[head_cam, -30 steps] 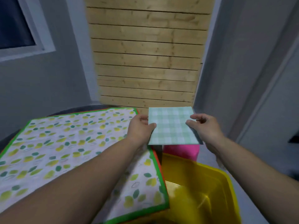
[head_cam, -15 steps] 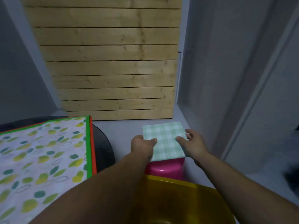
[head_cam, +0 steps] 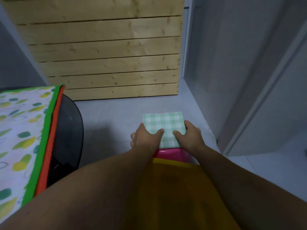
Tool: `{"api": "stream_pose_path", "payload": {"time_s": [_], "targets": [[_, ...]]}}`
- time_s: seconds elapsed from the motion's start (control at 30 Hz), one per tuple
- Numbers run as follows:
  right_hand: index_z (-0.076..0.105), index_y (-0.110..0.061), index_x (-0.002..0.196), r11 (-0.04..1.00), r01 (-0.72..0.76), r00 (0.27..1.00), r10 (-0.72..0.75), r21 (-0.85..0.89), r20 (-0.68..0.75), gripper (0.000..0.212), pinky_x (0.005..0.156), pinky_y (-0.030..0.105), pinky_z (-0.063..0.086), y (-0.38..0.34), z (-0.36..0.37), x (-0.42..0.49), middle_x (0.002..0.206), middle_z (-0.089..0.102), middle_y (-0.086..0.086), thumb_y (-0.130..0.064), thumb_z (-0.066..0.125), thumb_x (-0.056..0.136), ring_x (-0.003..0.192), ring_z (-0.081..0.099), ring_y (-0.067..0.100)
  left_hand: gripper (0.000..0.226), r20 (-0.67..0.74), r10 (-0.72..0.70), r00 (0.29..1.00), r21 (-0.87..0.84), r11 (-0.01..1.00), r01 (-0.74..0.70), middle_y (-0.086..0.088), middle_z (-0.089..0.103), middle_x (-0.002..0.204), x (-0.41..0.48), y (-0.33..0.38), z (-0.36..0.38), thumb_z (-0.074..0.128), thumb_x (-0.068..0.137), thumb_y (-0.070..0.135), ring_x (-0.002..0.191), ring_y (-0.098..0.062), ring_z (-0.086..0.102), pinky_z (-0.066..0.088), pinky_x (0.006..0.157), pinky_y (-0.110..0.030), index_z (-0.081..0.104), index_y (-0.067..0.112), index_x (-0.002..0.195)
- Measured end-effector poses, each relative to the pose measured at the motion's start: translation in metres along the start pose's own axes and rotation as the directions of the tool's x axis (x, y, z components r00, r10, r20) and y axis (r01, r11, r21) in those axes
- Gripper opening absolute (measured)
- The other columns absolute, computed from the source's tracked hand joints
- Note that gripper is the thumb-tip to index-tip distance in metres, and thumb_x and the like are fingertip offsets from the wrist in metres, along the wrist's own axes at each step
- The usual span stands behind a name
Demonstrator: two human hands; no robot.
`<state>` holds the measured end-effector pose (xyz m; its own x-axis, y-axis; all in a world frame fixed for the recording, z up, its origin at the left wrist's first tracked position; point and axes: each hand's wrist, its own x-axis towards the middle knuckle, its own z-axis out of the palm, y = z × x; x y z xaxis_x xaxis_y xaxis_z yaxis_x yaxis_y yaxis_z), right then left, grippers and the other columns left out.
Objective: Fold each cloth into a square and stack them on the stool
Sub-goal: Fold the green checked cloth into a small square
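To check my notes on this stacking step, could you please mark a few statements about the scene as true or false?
1. The green checked cloth lies folded on the pink stool. True.
2. Only one hand touches that cloth. False: the left hand and the right hand both hold it at its sides, thumbs on top.
3. The yellow tub sits nearer the camera than the stool. True.
4. The leaf-print cloth is stacked on the stool too. False: it is spread on the dark table at the left.
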<state>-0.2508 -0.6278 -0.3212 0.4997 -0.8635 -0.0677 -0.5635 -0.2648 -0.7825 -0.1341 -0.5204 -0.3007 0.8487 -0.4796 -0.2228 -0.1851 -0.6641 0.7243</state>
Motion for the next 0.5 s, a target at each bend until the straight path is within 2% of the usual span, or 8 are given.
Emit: {"api": "stream_pose_path", "payload": {"time_s": [0.1,0.23,0.37,0.5], "targets": [[0.050,-0.027,0.131,0.996,-0.004,1.000,0.004,-0.090,-0.001,0.044,0.094,0.040,0.039,0.002,0.004,0.006,0.111,0.064,0.001,-0.041,0.057,0.090,0.121,0.039,0.028,0.072,0.024,-0.068,0.997,0.005,0.998,0.068,-0.008,0.054,0.118,0.006,0.001,-0.001,0.062,0.064,0.071,0.119,-0.031,0.046,0.044,0.102,-0.051,0.052,0.026,0.120],[0.047,-0.029,0.135,0.995,-0.032,0.999,0.030,-0.100,-0.022,0.049,0.099,0.042,0.036,0.005,0.007,0.010,0.115,0.062,0.004,-0.044,0.056,0.090,0.126,0.037,0.027,0.075,0.037,-0.072,0.997,0.015,0.997,0.071,-0.010,0.053,0.125,0.009,-0.002,0.000,0.065,0.070,0.068,0.121,-0.031,0.045,0.044,0.102,-0.050,0.052,0.022,0.127],[0.048,-0.024,0.132,0.999,-0.041,0.999,0.040,-0.028,-0.012,0.050,0.100,0.046,0.044,0.007,0.003,0.006,0.118,0.059,0.011,-0.046,0.056,0.088,0.121,0.043,0.028,0.072,0.006,-0.048,0.999,0.053,0.997,0.048,-0.007,0.055,0.122,0.008,0.002,0.003,0.066,0.071,0.067,0.123,-0.029,0.044,0.044,0.102,-0.050,0.051,0.020,0.123],[0.045,-0.019,0.138,0.999,-0.036,0.998,0.036,0.005,-0.052,0.053,0.098,0.040,0.044,-0.001,-0.009,0.001,0.130,0.054,0.013,-0.041,0.057,0.091,0.117,0.053,0.030,0.075,-0.038,-0.004,0.999,0.105,0.994,0.008,-0.010,0.052,0.133,0.006,0.027,-0.001,0.067,0.079,0.061,0.128,-0.032,0.043,0.041,0.106,-0.048,0.045,0.012,0.132]]}}
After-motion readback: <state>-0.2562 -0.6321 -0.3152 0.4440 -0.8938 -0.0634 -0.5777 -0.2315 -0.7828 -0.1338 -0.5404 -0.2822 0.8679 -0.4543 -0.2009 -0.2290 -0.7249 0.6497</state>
